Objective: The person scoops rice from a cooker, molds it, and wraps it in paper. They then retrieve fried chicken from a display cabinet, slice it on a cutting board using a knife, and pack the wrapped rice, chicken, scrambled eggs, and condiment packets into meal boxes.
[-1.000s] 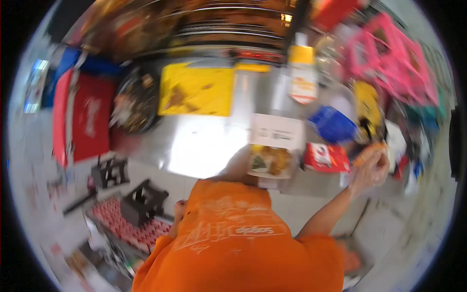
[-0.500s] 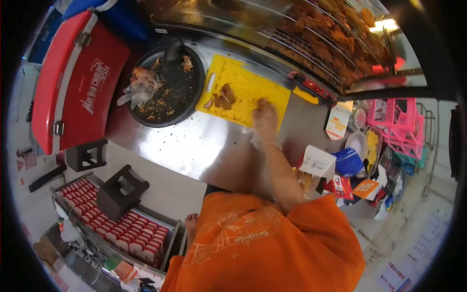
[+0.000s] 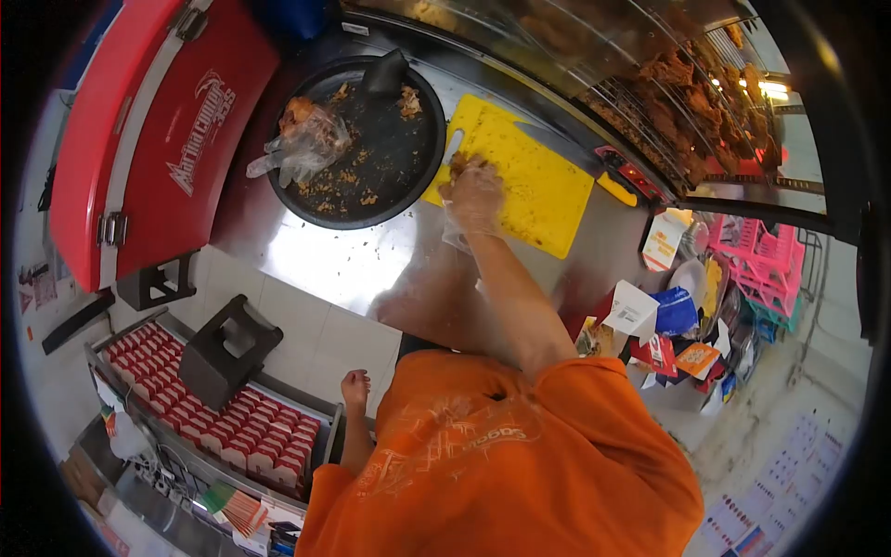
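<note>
My right hand [image 3: 475, 197], in a clear plastic glove, is closed over the pieces of cut meat [image 3: 458, 163] near the left end of a yellow cutting board [image 3: 548, 195]. Most of the meat is hidden beneath the fingers. My bare left hand [image 3: 355, 386] hangs low by my side, away from the counter, its fingers curled with nothing visible in them. Left of the board sits a round black tray [image 3: 390, 186] scattered with crumbs. On it lie a crumpled clear plastic glove [image 3: 311, 153] against a browned chunk of meat [image 3: 295, 113] and a dark block [image 3: 383, 72].
A red cooler [image 3: 200, 121] stands at the left. Behind the board runs a glass display case with fried pieces [image 3: 668, 84]; a yellow-handled knife [image 3: 616, 188] lies along its base. Boxes and wrappers [image 3: 636, 311] crowd the right. Red-and-white cartons [image 3: 251, 432] fill a drawer lower left.
My right hand has moved left across the board from its right part onto the meat pieces. My left hand has come further out from my side. The view has shifted.
</note>
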Motion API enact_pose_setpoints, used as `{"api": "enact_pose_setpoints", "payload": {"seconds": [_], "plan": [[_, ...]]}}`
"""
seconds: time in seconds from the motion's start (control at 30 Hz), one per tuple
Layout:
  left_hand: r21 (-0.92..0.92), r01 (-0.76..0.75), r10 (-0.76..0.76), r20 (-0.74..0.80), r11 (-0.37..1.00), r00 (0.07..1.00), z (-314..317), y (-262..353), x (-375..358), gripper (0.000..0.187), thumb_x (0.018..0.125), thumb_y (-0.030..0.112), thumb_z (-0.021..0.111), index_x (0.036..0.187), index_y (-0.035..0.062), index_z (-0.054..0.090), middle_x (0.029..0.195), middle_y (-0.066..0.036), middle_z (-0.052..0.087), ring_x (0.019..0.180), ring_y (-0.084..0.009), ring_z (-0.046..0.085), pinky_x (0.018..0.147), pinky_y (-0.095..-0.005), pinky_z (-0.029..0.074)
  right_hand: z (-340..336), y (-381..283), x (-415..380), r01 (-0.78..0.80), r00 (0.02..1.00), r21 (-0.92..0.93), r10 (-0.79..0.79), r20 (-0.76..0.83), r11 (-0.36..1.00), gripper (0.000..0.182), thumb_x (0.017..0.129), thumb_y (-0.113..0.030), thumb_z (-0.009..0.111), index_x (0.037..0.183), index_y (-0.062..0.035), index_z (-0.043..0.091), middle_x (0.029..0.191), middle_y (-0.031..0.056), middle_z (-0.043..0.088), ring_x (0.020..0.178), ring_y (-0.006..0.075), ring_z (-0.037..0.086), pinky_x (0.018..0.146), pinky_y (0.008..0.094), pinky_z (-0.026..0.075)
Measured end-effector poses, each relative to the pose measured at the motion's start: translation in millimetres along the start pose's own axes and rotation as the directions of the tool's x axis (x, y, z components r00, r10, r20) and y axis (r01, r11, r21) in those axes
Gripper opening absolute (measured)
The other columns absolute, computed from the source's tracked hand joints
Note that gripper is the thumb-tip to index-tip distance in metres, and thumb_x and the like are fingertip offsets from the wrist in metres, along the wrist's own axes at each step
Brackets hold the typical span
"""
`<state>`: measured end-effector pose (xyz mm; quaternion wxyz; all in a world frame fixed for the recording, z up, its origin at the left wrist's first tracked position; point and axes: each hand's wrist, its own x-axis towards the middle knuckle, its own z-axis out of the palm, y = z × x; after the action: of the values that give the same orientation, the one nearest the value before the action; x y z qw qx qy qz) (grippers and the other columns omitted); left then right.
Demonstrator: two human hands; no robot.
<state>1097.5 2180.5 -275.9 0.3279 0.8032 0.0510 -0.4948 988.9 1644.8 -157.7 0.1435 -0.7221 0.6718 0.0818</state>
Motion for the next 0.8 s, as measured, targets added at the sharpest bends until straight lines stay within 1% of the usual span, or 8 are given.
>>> {"api": "enact_pose_setpoints", "payload": {"seconds": [0.2,0.33,0.4,0.47,0.53,0.6,0.63,0.8], "plan": [[0.004,0.025,-0.025,0.078,1.0,0.997,3,-34,1,0.022,0.1,0.017,0.053,0.097,-0.0005,0.067,0.072,-0.006,0.063,0.056,-0.0113,0.057,0.047,-0.0251,0.045,-15,25,-7,0.198,0.97,0.498,-0.24,0.021,0.844,0.038,0.089,-0.019,0.066,0.127,-0.0202,0.063,0.115,0.0172,0.063,0.107,0.0297,0.065,0.089,0.0426,0.054],[0.056,0.041,-0.046,0.095,0.998,0.994,9,-16,-1,0.022,0.099,0.017,0.053,0.097,-0.0006,0.067,0.072,-0.006,0.063,0.055,-0.0114,0.056,0.046,-0.0256,0.045,34,43,22,0.412,0.911,0.543,-0.331,-0.246,0.731,0.027,0.092,-0.012,0.064,0.118,-0.0158,0.064,0.1,0.0146,0.067,0.094,0.0276,0.068,0.086,0.0396,0.055],[0.059,0.026,-0.032,0.107,0.998,0.994,16,-14,10,0.024,0.099,0.019,0.053,0.097,-0.0007,0.066,0.072,-0.007,0.062,0.055,-0.0118,0.055,0.047,-0.0258,0.045,57,48,31,0.386,0.923,0.738,-0.24,-0.302,0.553,0.022,0.089,-0.006,0.069,0.109,-0.0106,0.063,0.101,0.0121,0.068,0.091,0.0251,0.069,0.085,0.0333,0.054],[0.12,0.01,-0.021,0.087,0.993,0.996,19,3,8,0.025,0.099,0.02,0.052,0.097,-0.0007,0.066,0.072,-0.007,0.061,0.056,-0.0122,0.055,0.047,-0.0257,0.044,48,43,27,0.229,0.965,0.971,-0.15,-0.217,0.066,0.018,0.089,-0.006,0.071,0.105,-0.0074,0.063,0.096,0.0098,0.066,0.078,0.0195,0.065,0.072,0.0292,0.055],[0.13,0.005,-0.016,0.088,0.991,0.996,25,12,10,0.026,0.099,0.021,0.052,0.098,-0.0002,0.066,0.074,-0.007,0.061,0.057,-0.0126,0.054,0.048,-0.025,0.043,8,57,10,-0.011,0.987,0.987,-0.158,-0.015,-0.163,0.016,0.089,-0.006,0.072,0.102,-0.0059,0.062,0.092,0.0087,0.066,0.066,0.0157,0.061,0.059,0.027,0.054],[0.143,-0.014,0.0,0.1,0.99,0.995,34,20,7,0.025,0.099,0.021,0.051,0.099,0.0004,0.066,0.075,-0.007,0.061,0.058,-0.0124,0.055,0.048,-0.0245,0.043,-64,89,-23,-0.312,0.942,0.946,-0.16,0.296,-0.086,0.017,0.089,-0.008,0.072,0.102,-0.0061,0.061,0.09,0.0089,0.066,0.055,0.0139,0.059,0.049,0.0268,0.052],[0.106,-0.022,0.009,0.129,0.994,0.992,35,16,10,0.025,0.099,0.021,0.052,0.099,0.0009,0.066,0.075,-0.007,0.061,0.059,-0.0122,0.054,0.048,-0.0244,0.043,-67,109,-35,-0.22,0.968,0.962,-0.154,0.196,-0.163,0.028,0.088,-0.019,0.077,0.106,-0.0062,0.059,0.075,0.0072,0.061,0.046,0.0111,0.053,0.037,0.0268,0.045],[0.181,0.016,-0.052,0.192,0.983,0.98,79,14,-3,0.02,0.096,0.02,0.054,0.099,0.0028,0.065,0.074,-0.005,0.059,0.059,-0.0116,0.053,0.047,-0.0255,0.04,-73,255,-131,-0.209,0.968,0.76,-0.241,0.072,-0.615,0.034,0.09,-0.016,0.069,0.12,-0.0079,0.056,0.078,0.0032,0.062,0.053,0.0118,0.058,0.045,0.0261,0.052]]}}
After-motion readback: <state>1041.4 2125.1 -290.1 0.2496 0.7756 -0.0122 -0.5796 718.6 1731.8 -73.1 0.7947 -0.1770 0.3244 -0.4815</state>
